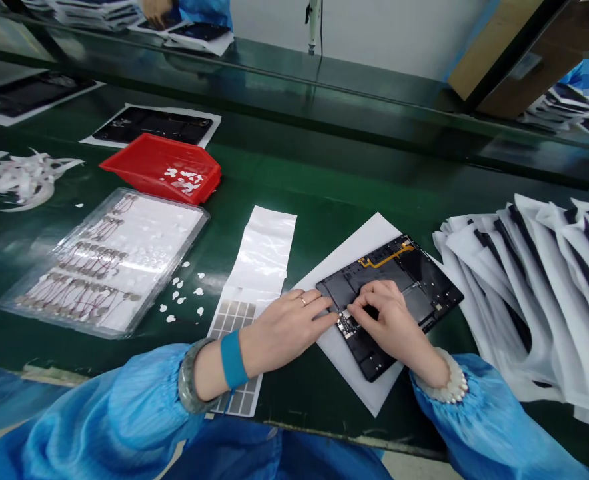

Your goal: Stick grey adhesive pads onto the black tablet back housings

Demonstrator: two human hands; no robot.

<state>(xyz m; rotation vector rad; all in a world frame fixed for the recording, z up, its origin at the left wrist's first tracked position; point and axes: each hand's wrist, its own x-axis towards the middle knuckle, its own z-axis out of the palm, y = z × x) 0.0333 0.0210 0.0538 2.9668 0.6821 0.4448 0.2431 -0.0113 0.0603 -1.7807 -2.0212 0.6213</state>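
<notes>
An opened black tablet housing [424, 293] lies aslant on a white sheet [374, 233], its inside facing up with an orange flat cable [389, 257] and a small circuit board [347, 327]. My left hand [294, 327] rests at the housing's left edge, fingers stretched out, fingertips by the circuit board. Over the housing, my right hand [387, 310] is closed in a pinch just above the board. A small pale piece shows by its fingertips; whether it is held I cannot tell. Beside my left forearm lies a strip of grey rectangular stickers [237, 317] on white backing.
A clear tray [169, 260] holds several small wired discs. White bits [198, 291] lie beside it. Behind stands a red bin [144, 163]. Wrapped housings [519, 287] stack at right; peeled strips [24, 177] heap at left. A co-worker's hand [157, 10] is across the bench.
</notes>
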